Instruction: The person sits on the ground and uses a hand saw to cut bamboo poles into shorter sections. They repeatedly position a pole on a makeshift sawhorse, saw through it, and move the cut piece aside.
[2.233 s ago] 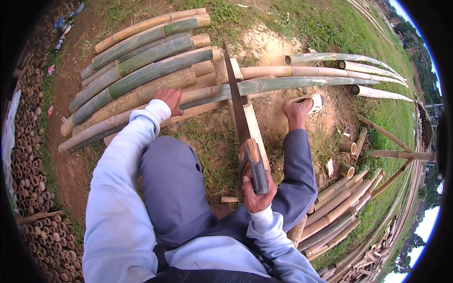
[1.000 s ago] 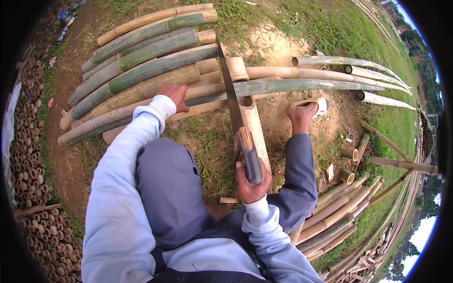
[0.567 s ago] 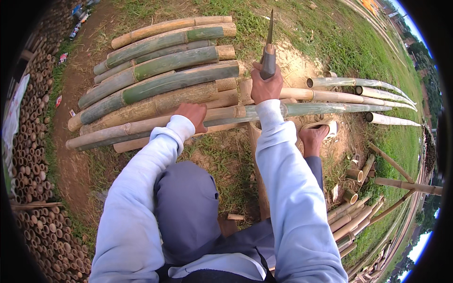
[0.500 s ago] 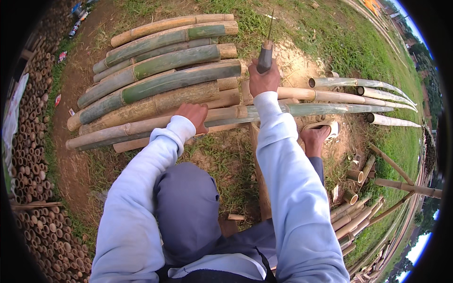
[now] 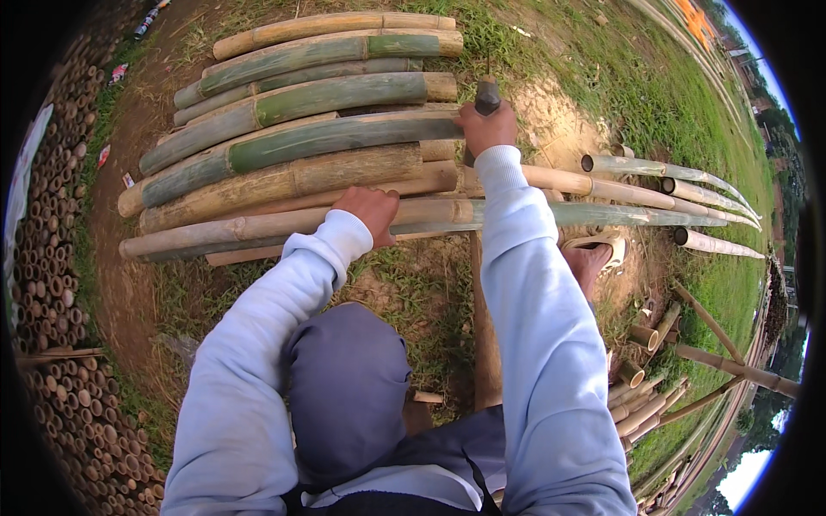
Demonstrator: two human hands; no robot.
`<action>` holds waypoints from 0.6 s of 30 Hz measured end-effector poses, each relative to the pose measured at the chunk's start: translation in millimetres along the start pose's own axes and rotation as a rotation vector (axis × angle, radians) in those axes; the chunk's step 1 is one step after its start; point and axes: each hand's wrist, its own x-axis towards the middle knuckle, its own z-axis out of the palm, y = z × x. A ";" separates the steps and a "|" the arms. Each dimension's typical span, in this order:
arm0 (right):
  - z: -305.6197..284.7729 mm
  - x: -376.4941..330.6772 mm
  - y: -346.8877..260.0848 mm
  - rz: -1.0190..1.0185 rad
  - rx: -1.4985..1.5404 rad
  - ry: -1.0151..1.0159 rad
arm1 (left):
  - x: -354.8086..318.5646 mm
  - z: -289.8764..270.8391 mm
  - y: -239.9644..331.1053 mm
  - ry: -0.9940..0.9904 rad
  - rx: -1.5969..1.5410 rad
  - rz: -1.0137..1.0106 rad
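My left hand (image 5: 370, 215) is closed over a tan bamboo pole (image 5: 232, 230) at the near side of the row, its fingers wrapped round it. To the right, my right hand (image 5: 489, 127) grips the dark handle of a handsaw (image 5: 488, 96). The saw's thin blade is seen nearly edge-on and mostly hidden by my hand. Beneath my right wrist, a green bamboo pole (image 5: 594, 213) runs out to the right. Several cut bamboo lengths, such as a green one (image 5: 344, 133), lie side by side left of the saw.
A wooden beam (image 5: 484, 344) runs toward me below the poles. My sandalled foot (image 5: 594, 258) stands right of it, near pale sawdust (image 5: 551, 120). More bamboo poles (image 5: 705, 193) lie at right, with short offcuts (image 5: 644, 336) nearer. Stacked bamboo (image 5: 73, 404) fills the left edge.
My right hand has moved slightly away from me with the saw, and less of the blade shows beyond the handle. My left hand keeps its hold on the pole. The view has shifted slightly.
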 end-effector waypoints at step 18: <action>25.3 18.1 -8.1 0.028 -0.209 -0.019 | -2.3 -2.5 -1.5 0.015 -0.058 0.047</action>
